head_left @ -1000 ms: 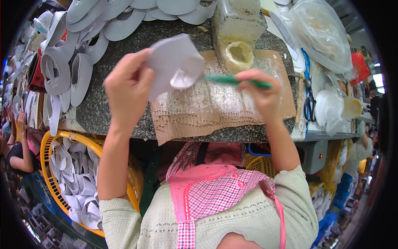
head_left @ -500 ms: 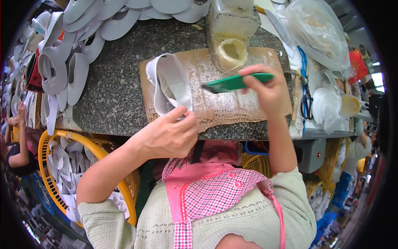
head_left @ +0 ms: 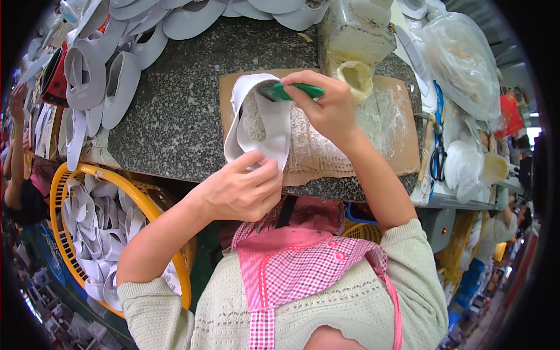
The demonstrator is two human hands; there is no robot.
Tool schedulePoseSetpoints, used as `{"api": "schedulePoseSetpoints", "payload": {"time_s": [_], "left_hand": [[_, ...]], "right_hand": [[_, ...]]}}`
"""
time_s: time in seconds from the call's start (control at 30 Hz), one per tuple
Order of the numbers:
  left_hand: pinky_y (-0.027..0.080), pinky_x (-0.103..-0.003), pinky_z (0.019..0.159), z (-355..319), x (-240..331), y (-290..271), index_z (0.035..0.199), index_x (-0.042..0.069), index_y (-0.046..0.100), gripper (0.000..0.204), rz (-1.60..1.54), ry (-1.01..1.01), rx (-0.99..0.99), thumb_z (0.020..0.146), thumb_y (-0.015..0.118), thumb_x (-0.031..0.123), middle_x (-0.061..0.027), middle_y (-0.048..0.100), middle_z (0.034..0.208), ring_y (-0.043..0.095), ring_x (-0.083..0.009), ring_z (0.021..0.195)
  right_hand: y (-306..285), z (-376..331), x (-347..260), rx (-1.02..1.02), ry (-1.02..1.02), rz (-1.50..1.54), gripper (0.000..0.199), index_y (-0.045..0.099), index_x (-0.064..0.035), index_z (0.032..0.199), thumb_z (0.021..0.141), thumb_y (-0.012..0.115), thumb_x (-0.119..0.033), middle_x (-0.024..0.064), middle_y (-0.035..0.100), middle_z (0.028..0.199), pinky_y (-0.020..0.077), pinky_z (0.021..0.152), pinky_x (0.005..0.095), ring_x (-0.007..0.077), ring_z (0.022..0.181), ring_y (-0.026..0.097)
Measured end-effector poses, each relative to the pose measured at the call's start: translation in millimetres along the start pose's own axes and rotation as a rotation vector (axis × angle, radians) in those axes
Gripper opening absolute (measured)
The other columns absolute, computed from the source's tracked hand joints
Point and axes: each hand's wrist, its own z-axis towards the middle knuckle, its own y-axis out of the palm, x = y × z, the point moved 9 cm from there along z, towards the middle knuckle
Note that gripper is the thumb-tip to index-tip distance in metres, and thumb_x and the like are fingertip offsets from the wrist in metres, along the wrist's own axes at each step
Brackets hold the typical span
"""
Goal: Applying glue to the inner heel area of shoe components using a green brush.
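Note:
Over the cardboard sheet (head_left: 402, 131), a white shoe upper (head_left: 279, 131) stands with its opening toward me, showing the pale speckled lining. Its near end is pinched between the fingers of my left hand (head_left: 240, 186). My right hand (head_left: 328, 108) grips a brush (head_left: 308, 90) by its green handle. The dark brush head lies against the inner edge at the far end of the upper. Just beyond my right hand, a glue-crusted plastic container (head_left: 357, 46) has a round, yellowed mouth facing me.
White shoe pieces (head_left: 195, 20) pile along the far and left sides of the speckled stone table (head_left: 175, 99). A yellow basket (head_left: 143, 204) of white uppers stands below left. Plastic bags (head_left: 458, 55) and black scissors (head_left: 437, 162) lie at the right. Other people work at the far left and right.
My right hand has brought the brush leftward from over the cardboard to the upper's far edge. The left hand still pinches the upper, which is slightly turned. The whole view has shifted a little.

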Motion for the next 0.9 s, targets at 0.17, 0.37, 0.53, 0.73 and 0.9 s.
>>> {"api": "schedulePoseSetpoints", "payload": {"time_s": [0.17, 0.37, 0.53, 0.73, 0.9], "left_hand": [[0.044, -0.034, 0.07, -16, -28, -24, 0.072, 0.004, 0.06, 0.015, -0.105, -0.211, 0.151, 0.058, 0.06, 0.008, -0.0057, 0.057, 0.079, 0.056, -0.0208, 0.078], [0.046, -0.024, 0.066, -99, -124, -54, 0.083, 0.0, 0.063, 0.025, -0.397, -1.083, 0.93, 0.071, 0.047, -0.014, -0.0072, 0.062, 0.084, 0.056, -0.0139, 0.075], [0.046, -0.032, 0.081, -93, -110, -78, 0.097, -0.004, 0.057, 0.018, -0.438, -0.832, 1.137, 0.081, 0.049, -0.004, -0.0113, 0.059, 0.095, 0.057, -0.0222, 0.088], [0.046, -0.033, 0.067, -24, -52, 2, 0.08, 0.001, 0.063, 0.023, -0.468, -0.481, 0.319, 0.058, 0.058, -0.003, -0.0082, 0.059, 0.079, 0.057, -0.0249, 0.077], [0.046, -0.034, 0.073, -25, -38, 16, 0.096, 0.003, 0.059, 0.038, -0.515, -0.541, 0.203, 0.059, 0.056, -0.005, -0.0107, 0.057, 0.09, 0.056, -0.0277, 0.083]], "right_hand": [[-18, -21, 1, -0.17, 0.225, 0.173, 0.008, 0.063, -0.0005, 0.085, 0.078, 0.061, -0.005, 0.0059, 0.063, 0.072, 0.0419, 0.046, 0.0202, 0.0077, 0.057, 0.056], [-133, -25, 8, 0.362, 0.072, -0.267, 0.009, 0.064, -0.0021, 0.086, 0.078, 0.062, -0.006, 0.003, 0.063, 0.072, 0.0384, 0.046, 0.0166, 0.0061, 0.054, 0.052], [-154, -31, 9, 0.357, 0.014, -0.089, 0.009, 0.065, -0.0038, 0.086, 0.077, 0.063, -0.004, 0.0016, 0.062, 0.072, 0.0384, 0.046, 0.0172, 0.0069, 0.052, 0.05], [-182, -66, 31, 0.521, 0.155, 0.107, 0.009, 0.065, 0.0, 0.085, 0.077, 0.063, -0.004, 0.006, 0.062, 0.077, 0.0421, 0.05, 0.0197, 0.0093, 0.056, 0.053], [-62, -50, -4, 0.17, 0.122, 0.242, 0.01, 0.064, -0.0004, 0.087, 0.078, 0.062, -0.004, 0.0077, 0.063, 0.079, 0.0443, 0.051, 0.0221, 0.0104, 0.061, 0.057]]}}
